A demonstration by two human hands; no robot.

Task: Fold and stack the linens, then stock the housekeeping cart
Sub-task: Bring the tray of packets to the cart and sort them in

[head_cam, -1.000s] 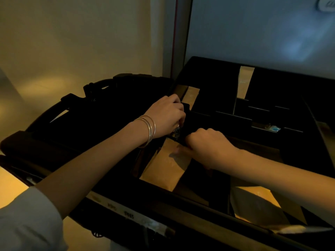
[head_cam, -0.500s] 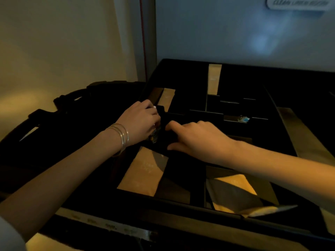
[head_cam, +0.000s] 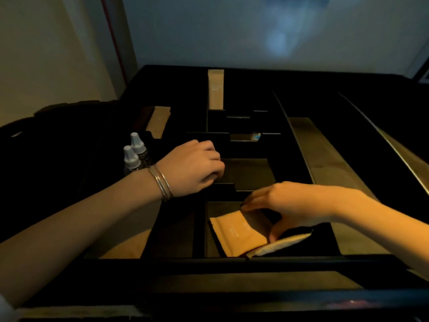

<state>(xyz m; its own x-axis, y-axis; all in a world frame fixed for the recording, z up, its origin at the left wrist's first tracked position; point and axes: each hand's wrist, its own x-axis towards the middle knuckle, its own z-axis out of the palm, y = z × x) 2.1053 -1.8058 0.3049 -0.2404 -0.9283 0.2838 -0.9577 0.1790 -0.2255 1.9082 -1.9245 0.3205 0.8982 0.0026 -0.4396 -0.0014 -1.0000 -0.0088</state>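
While no linens showed anywhere in the head view, the work in hand looked like the stocking half of the task: small supplies were being sorted into the black divided tray [head_cam: 232, 260] on top of the housekeeping cart. The right hand [head_cam: 292, 205] reached down into the near compartment, thumb and fingers spread in a loose arch over a tan paper packet [head_cam: 234, 231] that lay tilted against something dark; whether the fingertips touched it I could not tell, and nothing was pinched. A white-edged flat item [head_cam: 278, 245] leaned just beside the thumb. The left hand [head_cam: 192, 168], with two thin bangles [head_cam: 162, 184] at its wrist, sat knuckles-up with fingers curled over the edge of a divider; whether that grip held anything beneath was hidden. Just behind the left wrist stood two small bottles with white pointed caps [head_cam: 133, 152], upright and touching each other.

The next move, as I judged it, called for the right thumb and fingers to come together on the packet and lay it flat in its compartment, taking care not to crumple the paper or knock the leaning item over.

Other tan packets lay farther back: one [head_cam: 159, 120] in a left compartment, one [head_cam: 216, 88] upright at the far wall, and a small blue-and-white item [head_cam: 255, 136] in a middle slot. A bare metal strip [head_cam: 325, 159] ran along the tray's right side. Dim, warm light fell on a cream wall [head_cam: 46, 54] to the left and a pale panel [head_cam: 232, 31] ahead.
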